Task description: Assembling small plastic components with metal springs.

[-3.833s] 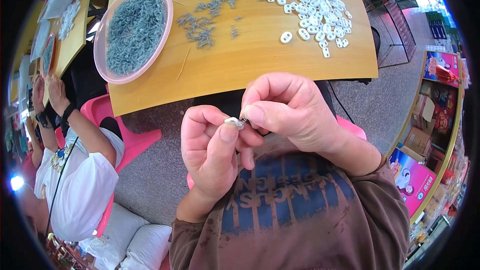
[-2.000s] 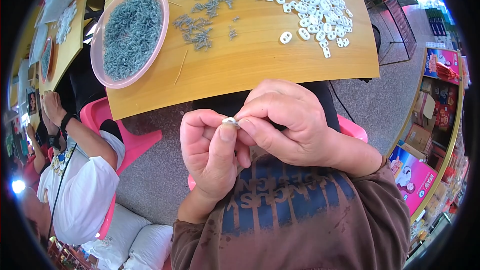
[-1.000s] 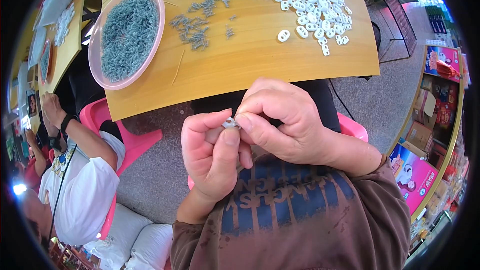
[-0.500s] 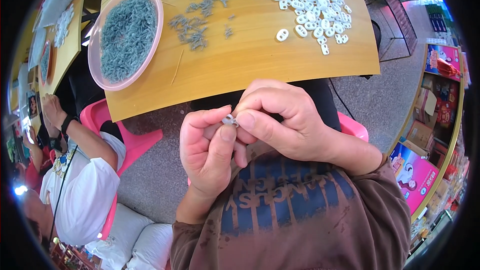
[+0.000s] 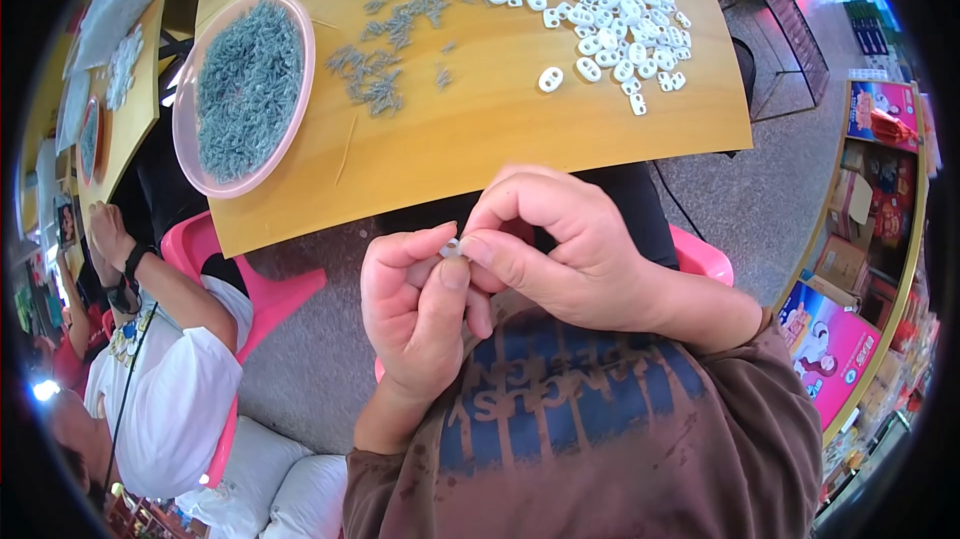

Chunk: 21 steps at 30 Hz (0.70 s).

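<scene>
Between the thumb and forefinger of my left hand (image 5: 420, 299) is a small white two-hole plastic piece (image 5: 451, 248). My right hand (image 5: 555, 244) meets it from the right, thumb and forefinger pinched at the piece's edge; what these fingertips hold is hidden. Both hands are in front of the table's near edge, above my lap. Many matching white two-hole pieces (image 5: 600, 24) lie heaped at the far right of the table. Left of them are loose small grey plastic pieces (image 5: 370, 79), and a pink basin (image 5: 307, 54) holds a big pile of the same grey kind.
The wooden table (image 5: 480, 109) ends just beyond my hands. A thin stick (image 5: 346, 151) lies near the basin. At left a co-worker in a white shirt (image 5: 170, 389) sits by a pink chair (image 5: 270, 289). White sacks (image 5: 310, 499) stand behind; a shelf (image 5: 860, 229) stands right.
The view has shifted slightly. The white piece has turned a little between my fingertips, and my right fingers have closed in nearer to it.
</scene>
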Motion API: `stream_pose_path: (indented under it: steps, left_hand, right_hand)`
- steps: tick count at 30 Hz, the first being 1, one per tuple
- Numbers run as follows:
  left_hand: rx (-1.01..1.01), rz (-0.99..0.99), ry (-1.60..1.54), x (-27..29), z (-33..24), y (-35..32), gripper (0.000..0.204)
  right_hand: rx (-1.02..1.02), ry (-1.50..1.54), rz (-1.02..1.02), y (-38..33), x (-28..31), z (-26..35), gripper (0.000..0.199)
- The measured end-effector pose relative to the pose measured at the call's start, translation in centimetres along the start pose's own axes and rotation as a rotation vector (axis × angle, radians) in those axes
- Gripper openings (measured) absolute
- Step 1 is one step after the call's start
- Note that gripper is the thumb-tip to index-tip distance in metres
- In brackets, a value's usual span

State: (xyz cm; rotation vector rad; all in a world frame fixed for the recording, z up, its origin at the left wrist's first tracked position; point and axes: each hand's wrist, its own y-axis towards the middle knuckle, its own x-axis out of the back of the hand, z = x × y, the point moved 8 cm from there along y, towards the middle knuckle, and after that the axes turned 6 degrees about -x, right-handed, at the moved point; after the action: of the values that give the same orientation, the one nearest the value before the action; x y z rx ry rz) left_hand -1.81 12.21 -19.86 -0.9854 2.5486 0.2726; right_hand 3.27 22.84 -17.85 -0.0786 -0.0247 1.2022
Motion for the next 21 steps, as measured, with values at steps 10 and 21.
stream_pose_path:
  steps: [10, 21]
  left_hand:
    - [0.043, -0.029, -0.043, 0.4, 1.2, 0.2, 0.021]
    - [0.022, -0.092, -0.107, 0.7, 0.7, 0.5, 0.02]
  right_hand:
    - [-0.112, 0.072, 0.02, 0.2, 0.1, -1.0, 0.008]
    - [0.399, -1.291, -0.35, 2.3, 6.0, 1.5, 0.023]
